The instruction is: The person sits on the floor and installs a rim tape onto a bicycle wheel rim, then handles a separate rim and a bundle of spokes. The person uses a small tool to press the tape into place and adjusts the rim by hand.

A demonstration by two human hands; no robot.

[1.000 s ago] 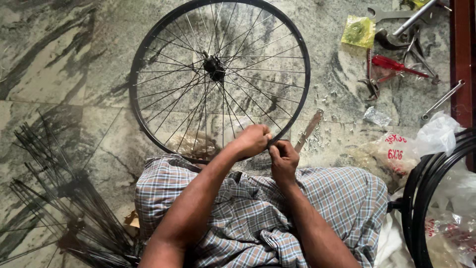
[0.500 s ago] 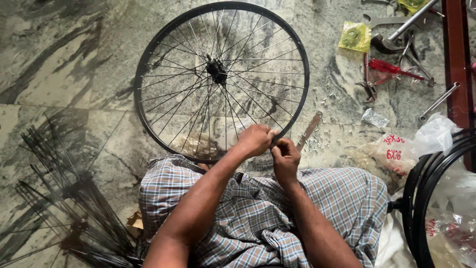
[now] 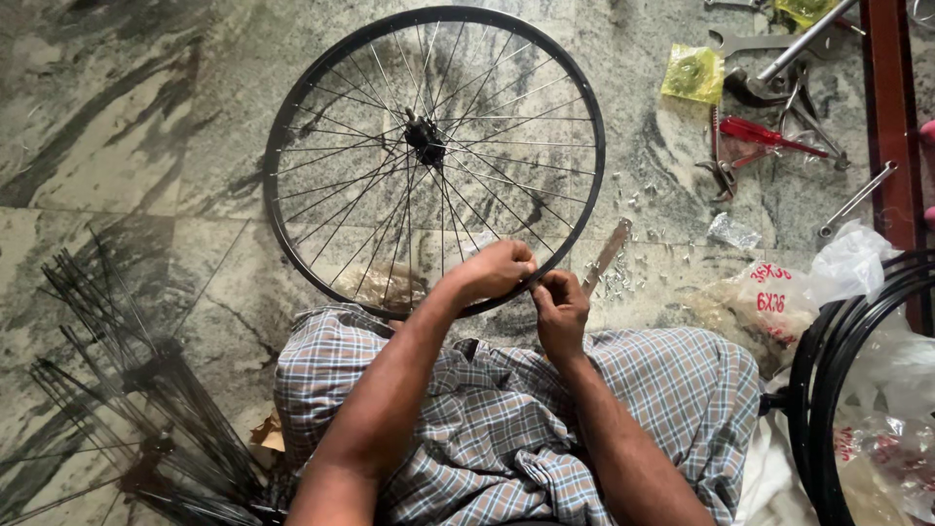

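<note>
Black wheel rim (image 3: 292,244) pinched btwn left hand (image 3: 495,271) & right hand (image 3: 560,310).

Loose black spokes (image 3: 117,390) piled on marble floor (image 3: 117,127); yellow packet (image 3: 692,73), red tool (image 3: 769,133), wrenches (image 3: 769,44), plastic bags (image 3: 779,302), spare rims (image 3: 838,390).

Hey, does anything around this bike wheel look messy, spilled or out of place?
Yes. Small metal bits lie scattered on the stone floor right of the wheel, and loose black spokes sprawl at lower left. Both hands meet at the rim's near edge.
</note>
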